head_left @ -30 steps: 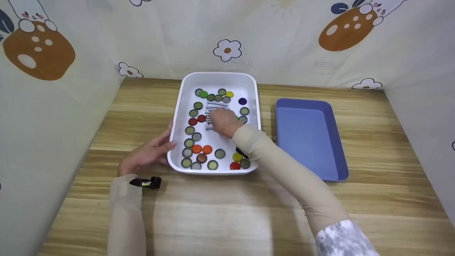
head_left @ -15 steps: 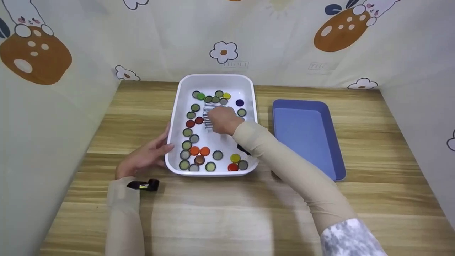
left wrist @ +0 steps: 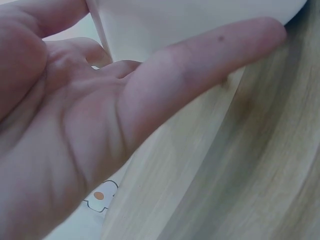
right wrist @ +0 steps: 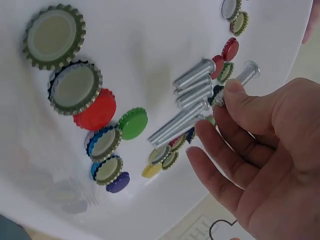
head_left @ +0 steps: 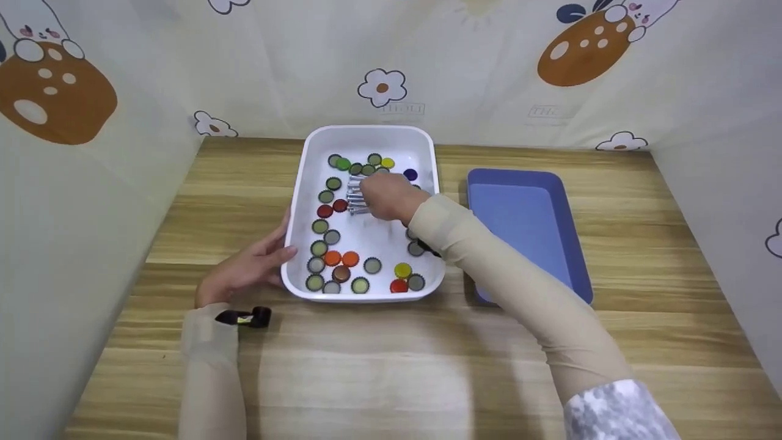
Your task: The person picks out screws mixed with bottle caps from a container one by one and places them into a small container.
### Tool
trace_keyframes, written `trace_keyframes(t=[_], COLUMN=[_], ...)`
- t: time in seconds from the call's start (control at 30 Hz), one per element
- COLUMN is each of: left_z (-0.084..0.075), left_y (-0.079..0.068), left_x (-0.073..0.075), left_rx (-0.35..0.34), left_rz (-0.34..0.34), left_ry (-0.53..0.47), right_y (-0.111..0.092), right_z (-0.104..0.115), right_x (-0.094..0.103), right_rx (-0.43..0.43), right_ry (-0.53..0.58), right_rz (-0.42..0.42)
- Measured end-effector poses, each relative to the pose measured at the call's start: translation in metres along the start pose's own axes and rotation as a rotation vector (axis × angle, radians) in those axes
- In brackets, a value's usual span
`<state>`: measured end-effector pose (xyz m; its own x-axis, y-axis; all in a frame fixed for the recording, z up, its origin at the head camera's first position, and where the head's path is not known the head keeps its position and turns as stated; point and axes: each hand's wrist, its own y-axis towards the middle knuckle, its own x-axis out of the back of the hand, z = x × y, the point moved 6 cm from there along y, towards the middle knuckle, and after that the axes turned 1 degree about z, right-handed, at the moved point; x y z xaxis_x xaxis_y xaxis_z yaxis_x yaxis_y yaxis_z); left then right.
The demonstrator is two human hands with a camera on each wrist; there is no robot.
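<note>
My right hand (head_left: 391, 194) reaches down into a white tray (head_left: 437, 146). In the right wrist view its thumb and index finger pinch a silver bolt (right wrist: 245, 76), while the other fingers are loosely spread. Close beside the fingertips, several more silver bolts (right wrist: 195, 80) lie roughly side by side on the tray floor. In the head view the hand partly covers these bolts (head_left: 355, 203). My left hand (head_left: 250, 269) rests against the tray's left side, its fingers fairly straight along the outer wall and the thumb at the rim.
Bottle caps in several colours, such as an orange cap (head_left: 350, 259) and a green cap (right wrist: 133, 123), lie scattered around the bolts. A shallow blue tray (head_left: 525, 226) stands to the right, partly under my right forearm. A patterned curtain (head_left: 470, 79) closes off the back.
My right hand has shifted slightly right and away from me over the bolts, uncovering more of their left ends. The lower bolts lie closer to the others. My left hand stays at the tray.
</note>
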<state>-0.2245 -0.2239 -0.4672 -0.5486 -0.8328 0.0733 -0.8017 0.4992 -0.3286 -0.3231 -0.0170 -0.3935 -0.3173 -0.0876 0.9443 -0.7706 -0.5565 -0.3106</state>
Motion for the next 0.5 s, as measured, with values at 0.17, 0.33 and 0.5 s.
trace_keyframes(t=[0.17, 0.33, 0.5], left_z=[-0.002, -0.001, -0.001], left_y=[0.0, 0.0, 0.0], left_x=[0.0, 0.001, 0.001], left_rx=[-0.035, -0.027, -0.009], left_rz=[0.016, 0.003, -0.006], left_ry=[0.025, 0.049, 0.038], right_y=[-0.006, -0.012, -0.016], right_z=[-0.009, -0.018, -0.029], right_x=[0.011, 0.016, 0.02], right_rx=[0.0, -0.002, 0.007], right_ry=[0.099, 0.154, 0.161], right_rz=[0.012, 0.017, -0.013])
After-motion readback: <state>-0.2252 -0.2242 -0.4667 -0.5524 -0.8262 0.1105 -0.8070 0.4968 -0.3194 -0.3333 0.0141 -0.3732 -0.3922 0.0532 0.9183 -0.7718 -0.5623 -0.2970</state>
